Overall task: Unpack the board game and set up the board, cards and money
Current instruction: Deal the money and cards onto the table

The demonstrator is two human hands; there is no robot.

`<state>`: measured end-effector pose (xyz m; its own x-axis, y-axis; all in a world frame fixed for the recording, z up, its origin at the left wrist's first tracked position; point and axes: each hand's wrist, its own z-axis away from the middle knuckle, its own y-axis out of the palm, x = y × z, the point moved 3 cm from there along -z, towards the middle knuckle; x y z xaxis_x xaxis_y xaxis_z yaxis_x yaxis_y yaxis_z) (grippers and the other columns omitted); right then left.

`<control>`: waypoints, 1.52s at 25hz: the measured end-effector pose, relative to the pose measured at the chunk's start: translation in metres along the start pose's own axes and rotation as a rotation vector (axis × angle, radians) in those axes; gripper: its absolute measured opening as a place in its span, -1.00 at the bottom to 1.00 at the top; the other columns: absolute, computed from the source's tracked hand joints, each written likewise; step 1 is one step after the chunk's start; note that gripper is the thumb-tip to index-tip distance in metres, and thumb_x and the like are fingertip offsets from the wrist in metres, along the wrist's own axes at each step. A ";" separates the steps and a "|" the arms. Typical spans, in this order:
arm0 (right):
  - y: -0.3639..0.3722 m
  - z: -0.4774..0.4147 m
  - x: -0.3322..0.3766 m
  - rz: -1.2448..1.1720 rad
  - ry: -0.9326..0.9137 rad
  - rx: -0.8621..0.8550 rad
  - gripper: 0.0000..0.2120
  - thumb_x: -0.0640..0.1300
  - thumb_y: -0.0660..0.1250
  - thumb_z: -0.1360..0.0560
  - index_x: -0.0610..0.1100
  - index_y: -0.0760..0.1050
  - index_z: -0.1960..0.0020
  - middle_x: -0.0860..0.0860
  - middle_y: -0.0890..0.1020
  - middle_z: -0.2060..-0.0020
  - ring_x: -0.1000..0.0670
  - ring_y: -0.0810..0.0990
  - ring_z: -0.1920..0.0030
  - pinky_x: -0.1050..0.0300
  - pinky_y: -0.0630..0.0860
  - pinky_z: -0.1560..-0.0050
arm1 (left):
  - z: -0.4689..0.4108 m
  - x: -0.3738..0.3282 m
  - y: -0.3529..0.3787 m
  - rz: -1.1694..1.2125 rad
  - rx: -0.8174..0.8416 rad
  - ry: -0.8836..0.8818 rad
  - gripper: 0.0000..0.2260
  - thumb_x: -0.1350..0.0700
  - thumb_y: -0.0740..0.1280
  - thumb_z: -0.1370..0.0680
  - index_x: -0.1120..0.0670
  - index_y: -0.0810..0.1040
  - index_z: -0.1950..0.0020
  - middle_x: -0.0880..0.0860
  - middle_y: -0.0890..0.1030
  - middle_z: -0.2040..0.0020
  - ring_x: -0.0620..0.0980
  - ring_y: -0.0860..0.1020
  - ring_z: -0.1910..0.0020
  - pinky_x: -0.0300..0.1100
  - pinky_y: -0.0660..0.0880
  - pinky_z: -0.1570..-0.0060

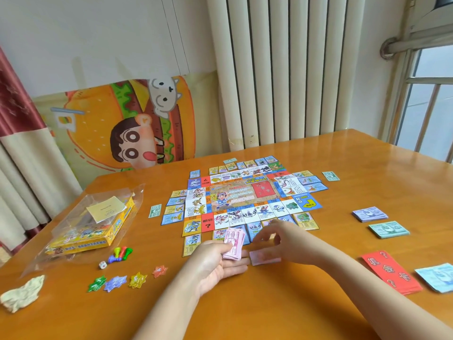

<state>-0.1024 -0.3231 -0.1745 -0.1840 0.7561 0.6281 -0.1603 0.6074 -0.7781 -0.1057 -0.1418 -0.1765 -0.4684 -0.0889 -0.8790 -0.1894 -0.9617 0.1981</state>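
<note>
The colourful game board (pixel 245 197) lies flat on the wooden table (pixel 294 303), ringed by small property cards. My left hand (pixel 218 260) holds a stack of pink money (pixel 234 244) just below the board's near edge. My right hand (pixel 277 238) hovers with curled fingers over a single pink note (pixel 264 258) lying on the table; whether it pinches the note is unclear. Purple money (pixel 369 214), green money (pixel 388 229), red cards (pixel 389 272) and blue money (pixel 438 277) lie in piles at the right.
The yellow game box (pixel 93 231) sits in a clear plastic bag at the left. Near it stand coloured pawns (pixel 121 253), a die (pixel 103 265) and star tokens (pixel 115 282). A crumpled tissue (pixel 22 294) lies at the near left edge. Single green notes (pixel 155 211) flank the board.
</note>
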 end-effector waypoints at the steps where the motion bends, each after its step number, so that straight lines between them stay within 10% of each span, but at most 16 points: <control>1: -0.005 -0.003 0.006 -0.045 -0.014 -0.078 -0.82 0.03 0.45 -0.43 0.13 0.58 -0.02 0.15 0.52 0.09 0.15 0.48 0.19 0.23 0.46 0.11 | -0.001 -0.002 -0.002 0.001 -0.001 0.034 -0.84 0.36 0.09 -0.61 0.31 0.45 -0.10 0.38 0.62 0.03 0.27 0.64 0.09 0.03 0.61 0.17; 13: -0.025 -0.102 0.121 0.182 -0.448 0.053 -0.69 -0.25 0.49 -0.37 -0.04 0.58 -0.08 0.08 0.61 0.11 0.14 0.56 0.25 0.36 0.46 0.24 | -0.017 -0.057 -0.066 -0.322 -0.192 0.513 -0.84 0.31 0.49 -0.37 0.12 0.64 0.12 0.06 0.70 0.22 -0.04 0.63 0.26 -0.24 0.54 0.33; 24: -0.001 -0.190 0.166 0.165 -0.309 0.253 -0.62 -0.14 0.55 -0.34 -0.06 0.50 -0.09 0.02 0.65 0.21 0.04 0.58 0.27 0.11 0.52 0.16 | -0.036 -0.095 -0.132 -0.190 -0.369 0.595 -0.91 0.22 0.34 -0.54 0.05 0.61 0.05 0.00 0.69 0.15 -0.10 0.63 0.24 -0.23 0.58 0.28; 32: 0.026 -0.264 0.165 -0.156 -0.030 0.184 -0.87 -0.26 0.32 -0.52 -0.17 0.51 0.21 0.07 0.61 0.46 0.22 0.54 0.52 0.40 0.44 0.45 | -0.067 -0.106 -0.197 0.136 -0.598 0.436 -0.75 0.28 0.03 -0.64 0.27 0.43 -0.22 0.29 0.59 0.04 0.12 0.61 0.22 -0.14 0.60 0.30; 38: 0.076 -0.303 0.166 -0.087 0.078 0.191 -0.78 -0.33 0.27 -0.54 -0.18 0.57 -0.15 -0.09 0.60 0.22 -0.06 0.66 0.15 0.14 0.59 0.04 | -0.080 -0.086 -0.201 0.231 -0.612 0.354 -0.78 0.33 0.06 -0.63 0.24 0.43 -0.21 0.30 0.53 -0.07 0.24 0.57 0.09 0.02 0.57 0.10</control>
<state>0.1490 -0.0773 -0.1324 -0.0873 0.7240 0.6842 -0.3545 0.6193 -0.7006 0.0418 0.0385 -0.1751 -0.1121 -0.2848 -0.9520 0.4429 -0.8720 0.2087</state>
